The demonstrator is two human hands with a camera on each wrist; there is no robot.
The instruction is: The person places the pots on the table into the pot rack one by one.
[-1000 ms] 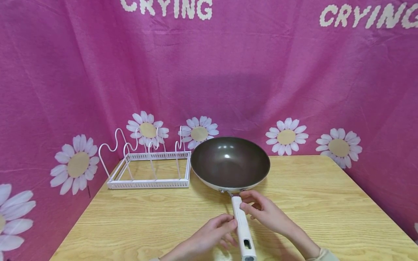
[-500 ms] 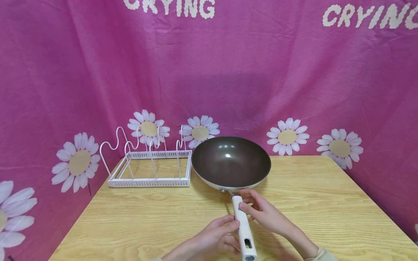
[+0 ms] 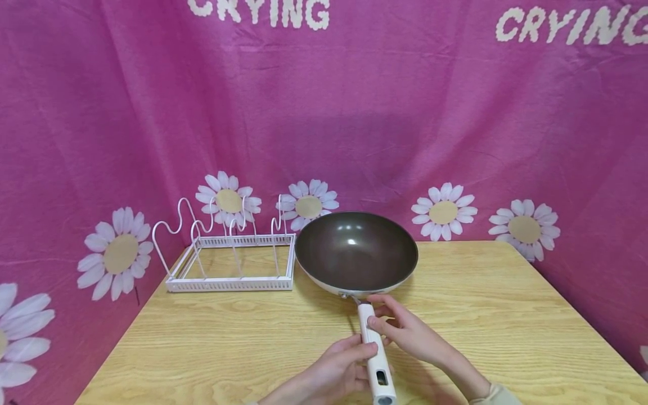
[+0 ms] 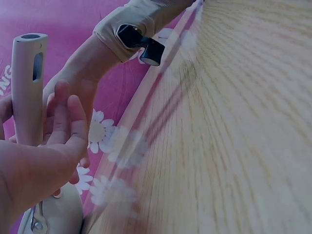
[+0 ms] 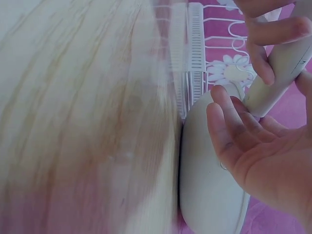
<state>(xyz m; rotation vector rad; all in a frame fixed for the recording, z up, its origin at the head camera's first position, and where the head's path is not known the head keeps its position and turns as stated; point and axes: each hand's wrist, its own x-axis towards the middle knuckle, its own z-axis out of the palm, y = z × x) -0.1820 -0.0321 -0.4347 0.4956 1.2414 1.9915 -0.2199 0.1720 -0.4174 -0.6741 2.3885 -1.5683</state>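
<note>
Now the left hand point(image 3: 338, 367) grips the pan handle point(image 3: 376, 361), thumb farther across, likely steadying it; right hand point(image 3: 414, 336): grip indeterminate.

The word "CRYING" point(image 3: 274, 12) is printed two times in white on the pink cloth point(image 3: 344, 84), above the back edge of the tabletop point(image 3: 506, 298).

The bare left grip point(image 4: 44, 162) is holding a long, cream, slotted handle point(image 4: 28, 92) near a pale, wood-grained worktop point(image 4: 234, 126).
</note>
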